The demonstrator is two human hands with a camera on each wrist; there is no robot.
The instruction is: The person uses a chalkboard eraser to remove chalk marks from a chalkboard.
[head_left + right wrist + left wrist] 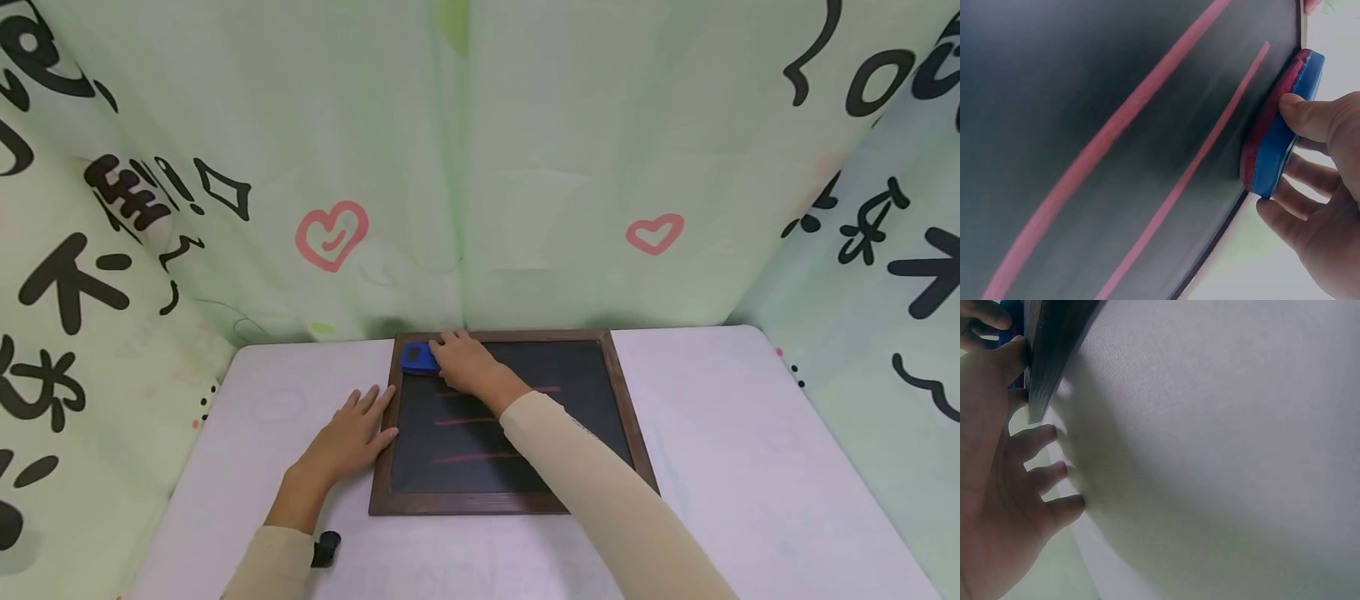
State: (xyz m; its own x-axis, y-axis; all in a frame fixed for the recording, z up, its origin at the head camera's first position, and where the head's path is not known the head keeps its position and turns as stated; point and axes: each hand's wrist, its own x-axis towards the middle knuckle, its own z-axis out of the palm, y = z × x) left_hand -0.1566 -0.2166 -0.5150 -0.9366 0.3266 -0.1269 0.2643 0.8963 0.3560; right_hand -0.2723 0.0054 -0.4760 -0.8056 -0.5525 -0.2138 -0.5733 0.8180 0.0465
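A small blackboard (465, 479) with a brown wooden frame lies on the table, bearing several pinkish-red lines (1129, 109). At its far left corner my right hand (468, 364) grips a blue eraser (418, 358). The right wrist view shows the thumb and fingers around the eraser's blue body, its red pad (1267, 128) against the black surface. My left hand (348, 437) rests at the left side of the frame, thumb and a fingertip touching the wood. In the left wrist view, other fingers (1047, 478) extend beside the frame's edge (1054, 356).
The table (750, 467) has a pale, whitish cover. A small black object (326, 550) shows beside the left sleeve. Light green curtains (540, 167) with black writing and red hearts stand behind the table and at both sides.
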